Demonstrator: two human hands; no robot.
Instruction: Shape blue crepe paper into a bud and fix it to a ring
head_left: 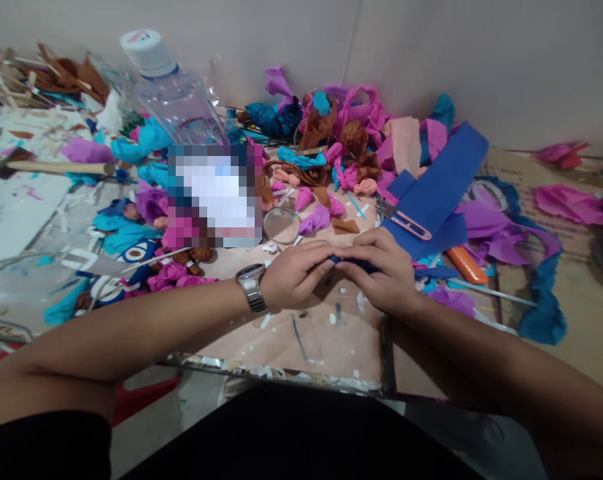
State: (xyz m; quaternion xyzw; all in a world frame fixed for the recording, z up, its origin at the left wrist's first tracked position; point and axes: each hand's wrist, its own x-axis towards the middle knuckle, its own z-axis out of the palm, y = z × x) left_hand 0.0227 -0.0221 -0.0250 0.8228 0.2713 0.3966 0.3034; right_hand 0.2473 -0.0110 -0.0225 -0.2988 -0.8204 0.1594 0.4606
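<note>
While the left hand (291, 275) and right hand (384, 277) pinch the blue paper (364, 266), it lies sideways between their fingertips.

Blue paper piece (355, 263), pinched between left hand (294, 273) and right hand (384, 272): matt, crinkled. Wide blue strip (444, 177), far right: matt crepe paper. Watch (251, 287): metal band, dull shine. Bottle (181, 100), far left: clear glossy plastic. Stick (56, 168): bare matt wood.
</note>
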